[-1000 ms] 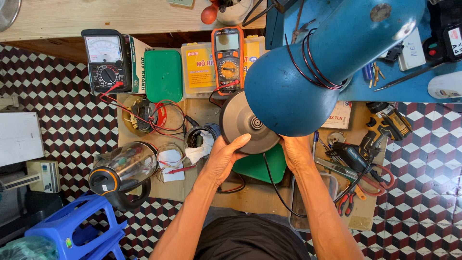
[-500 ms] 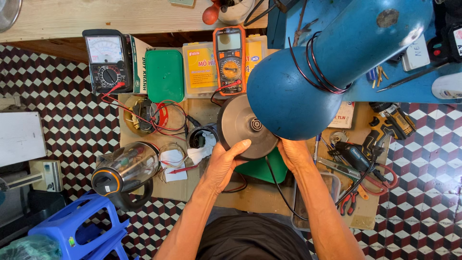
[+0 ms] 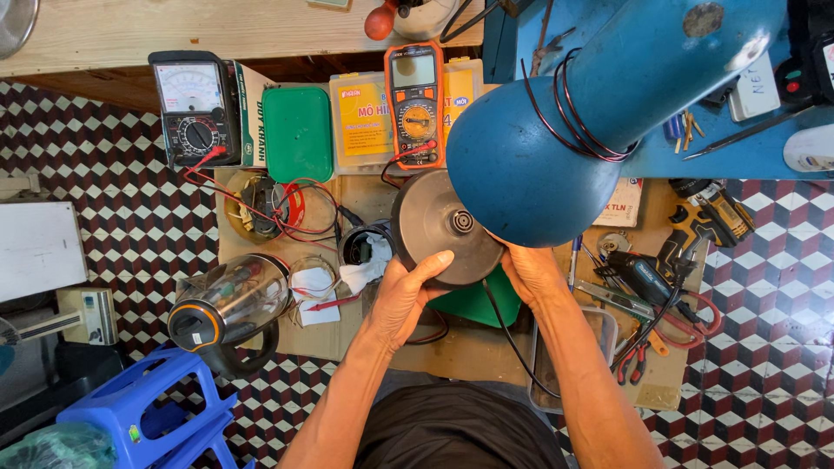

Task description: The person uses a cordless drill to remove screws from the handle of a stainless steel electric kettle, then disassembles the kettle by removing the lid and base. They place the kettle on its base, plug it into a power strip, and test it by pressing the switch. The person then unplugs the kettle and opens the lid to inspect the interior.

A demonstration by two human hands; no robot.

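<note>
- your left hand (image 3: 407, 295) and right hand (image 3: 532, 271) hold a round grey base (image 3: 439, 227) tilted up over the cardboard mat (image 3: 486, 343), its flat underside turned toward you.
- left hand clasps the lower left rim, thumb laid across the face, fingers curled behind; right hand grips the lower right rim, partly hidden under the blue lamp (image 3: 573, 113) (so its fingers cannot be seen in full).
- the base sits above and between both hands, just ahead of them; its centre socket (image 3: 463, 221) lies nearer the right hand.
- a black cord (image 3: 508, 334) trails down from the base between your forearms.
- to the left a glass kettle (image 3: 228, 304) lies on its side, well apart from the base.
- an orange meter (image 3: 415, 102) stands just beyond the base, a black meter (image 3: 191, 108) further left, red leads (image 3: 261, 208) looping between.
- pliers (image 3: 638, 352) and a drill (image 3: 708, 221) lie to the right.
</note>
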